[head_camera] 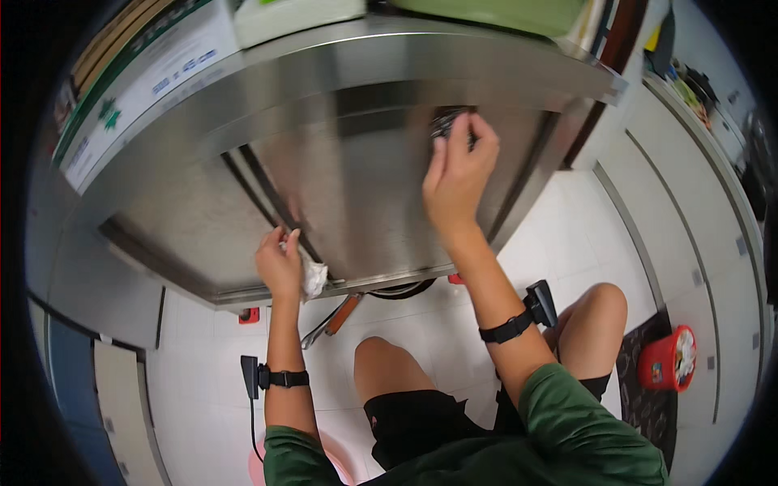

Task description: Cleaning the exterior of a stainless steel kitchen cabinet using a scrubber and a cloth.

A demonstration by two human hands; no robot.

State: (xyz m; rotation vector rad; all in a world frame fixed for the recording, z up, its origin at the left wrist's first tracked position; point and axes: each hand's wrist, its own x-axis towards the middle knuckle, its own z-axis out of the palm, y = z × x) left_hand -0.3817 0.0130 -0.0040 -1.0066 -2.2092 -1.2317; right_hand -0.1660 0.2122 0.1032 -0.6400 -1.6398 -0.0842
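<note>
A stainless steel cabinet with sliding doors (377, 200) stands in front of me. High on its right door, my right hand (459, 182) pinches a dark, shiny wad (445, 123), perhaps a metal scourer, against the steel. The palm side and part of the wad are hidden. Lower and to the left, my left hand (279, 264) is closed around a crumpled white cloth or tissue (314, 278), which hangs out beside the wrist. Its fingertips are at the dark upright door edge (282, 209), near the bottom rail.
Under the cabinet's front edge, a pan's brown handle (344, 314) sticks out over the white tiles. A red bin (656, 361) with contents stands right, on a dark mat (645, 389). Behind my left arm is a pink basin (340, 458). A printed carton (146, 91) sits on top.
</note>
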